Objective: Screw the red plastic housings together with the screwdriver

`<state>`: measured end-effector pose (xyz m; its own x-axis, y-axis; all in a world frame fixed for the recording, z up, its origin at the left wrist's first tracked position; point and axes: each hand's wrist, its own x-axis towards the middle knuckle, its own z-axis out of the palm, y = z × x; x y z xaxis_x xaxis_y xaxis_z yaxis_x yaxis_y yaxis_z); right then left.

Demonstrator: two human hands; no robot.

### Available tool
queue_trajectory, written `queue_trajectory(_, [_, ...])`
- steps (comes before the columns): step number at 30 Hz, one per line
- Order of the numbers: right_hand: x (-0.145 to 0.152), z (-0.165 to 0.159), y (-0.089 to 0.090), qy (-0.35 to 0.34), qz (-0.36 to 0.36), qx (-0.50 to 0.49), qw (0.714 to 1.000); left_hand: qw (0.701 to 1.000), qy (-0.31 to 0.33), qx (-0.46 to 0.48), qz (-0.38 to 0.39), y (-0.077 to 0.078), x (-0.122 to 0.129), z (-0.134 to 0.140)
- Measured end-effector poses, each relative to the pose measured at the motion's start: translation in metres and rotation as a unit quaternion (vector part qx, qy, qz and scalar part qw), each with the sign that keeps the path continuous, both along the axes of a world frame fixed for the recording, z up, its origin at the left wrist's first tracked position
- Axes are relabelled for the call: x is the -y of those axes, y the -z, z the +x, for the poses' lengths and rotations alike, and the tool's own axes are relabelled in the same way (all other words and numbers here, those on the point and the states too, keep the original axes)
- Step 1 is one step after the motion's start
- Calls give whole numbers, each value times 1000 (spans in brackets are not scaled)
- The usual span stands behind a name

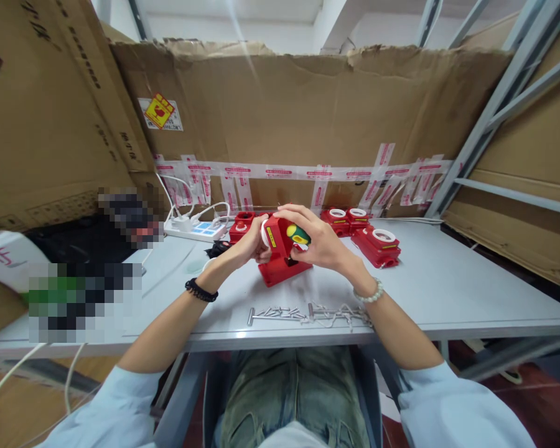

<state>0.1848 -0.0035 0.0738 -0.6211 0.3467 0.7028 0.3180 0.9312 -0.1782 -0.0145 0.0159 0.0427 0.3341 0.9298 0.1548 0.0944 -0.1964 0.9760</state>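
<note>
The red box (275, 249) is sitting tilted between the two hands, over the middle of the worktop (168, 317); whether its flat base is touching the surface, the hands are making hard to judge. The left hand (253, 242) is gripping its side by the white ring (264, 234), and the right hand (321, 239) is wrapping its grip around the green-and-yellow screwdriver (298, 234), fingers arching over the box. The tool's tip is hiding, so how well it is seating cannot be told.

With the box leaning, the left grip is probably bearing most of the steadying; if it is slackening under a push or twist, the box could be rolling and the tip skidding off, toward the left fingers if they are lying in line.

Nearer the person, loose screws (269, 312) and a metal bar (280, 319) are lying near the front edge. A sleeve or forearm could be sweeping them to the floor. Just right, white cords (343, 315) are tangling among the metal, so lifting one piece could be dragging others.

Farther back, more red boxes (377, 246) are standing to the right, apart from the work; a wide elbow could be nudging them.
</note>
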Motion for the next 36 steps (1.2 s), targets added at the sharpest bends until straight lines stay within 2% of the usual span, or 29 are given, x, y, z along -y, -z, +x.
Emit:
queue_trajectory(2, [-1, 1, -1, -3, -10, -18, 1000, 999, -35, 31, 15, -1, 1, 2])
queue_trajectory(4, [-3, 3, -1, 2, -20, -41, 999, 992, -38, 91, 80, -3, 2, 4])
queue_trajectory(7, [-6, 6, -2, 11, -37, -82, 996, 976, 22, 125, 178, -5, 5, 5])
queue_trajectory(10, [-6, 8, -3, 12, -60, -104, 993, 970, 62, 102, 210, -5, 6, 2])
queue_trajectory(16, [-7, 9, -4, 5, -69, -114, 991, 979, 35, 84, 181, -10, 5, -6])
queue_trajectory(19, [-8, 9, -3, 3, -61, -92, 994, 984, -10, 77, 161, -10, 2, -5])
queue_trajectory(24, [-6, 9, -4, 9, -28, -66, 997, 984, -108, 117, 77, -11, -8, -5])
queue_trajectory(26, [-6, 10, -5, 9, -21, -77, 997, 980, -140, 110, 86, -17, -8, -11])
queue_trajectory(29, [-6, 12, -6, 20, -30, -103, 994, 965, -196, 18, 172, -27, 8, -29])
queue_trajectory(31, [-7, 12, -5, 37, -40, -117, 992, 937, -213, -136, 240, -30, 28, -47])
queue_trajectory(33, [-7, 11, -5, 51, -44, -123, 990, 904, -215, -273, 248, -25, 50, -68])
queue_trajectory(36, [-7, 10, -4, 55, -43, -121, 990, 865, -199, -396, 236, -7, 75, -100])
